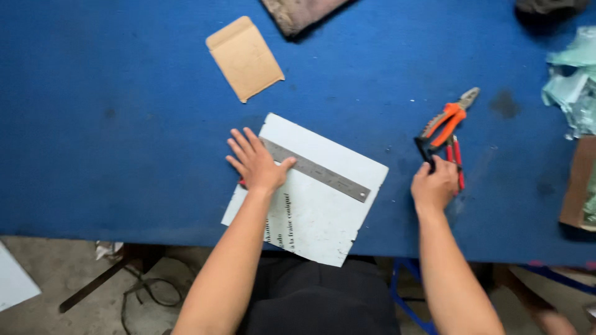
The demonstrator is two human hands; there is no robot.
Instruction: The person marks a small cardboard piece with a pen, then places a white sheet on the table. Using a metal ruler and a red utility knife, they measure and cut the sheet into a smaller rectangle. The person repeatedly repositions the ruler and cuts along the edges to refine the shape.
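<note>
Left fingers: the left hand point(256, 162) lies flat and spread, palm down, holding nothing; fingers point(241, 144) fan toward the upper left, thumb on the ruler.
Right fingers: the right hand point(434, 184) is curled around the near ends of the tool handles; how tight the grip is cannot be told.
Ruler: a grey steel ruler point(323, 174) lies slantwise across the sheet, its upper left end under the left hand, its lower right end near the sheet's right edge.
Sheet: a white sheet point(316, 214) lies tilted on the table, near corner hanging over the front edge, dark print showing beside the left wrist.
Pliers: orange-handled pliers point(448, 118) lie right of the sheet, jaws pointing up and right, handles reaching to the right hand.
Red tool: a thin red-handled tool point(458, 160) lies just beside the pliers, partly under the right hand; its kind cannot be told.
Cardboard: a small brown piece point(244, 57) lies flat, well apart, above the sheet.
Table: blue top point(112, 124), scuffed.
Right edge: crumpled pale green wrapping point(574, 84); below it a brown box point(578, 183), contents unclear.
</note>
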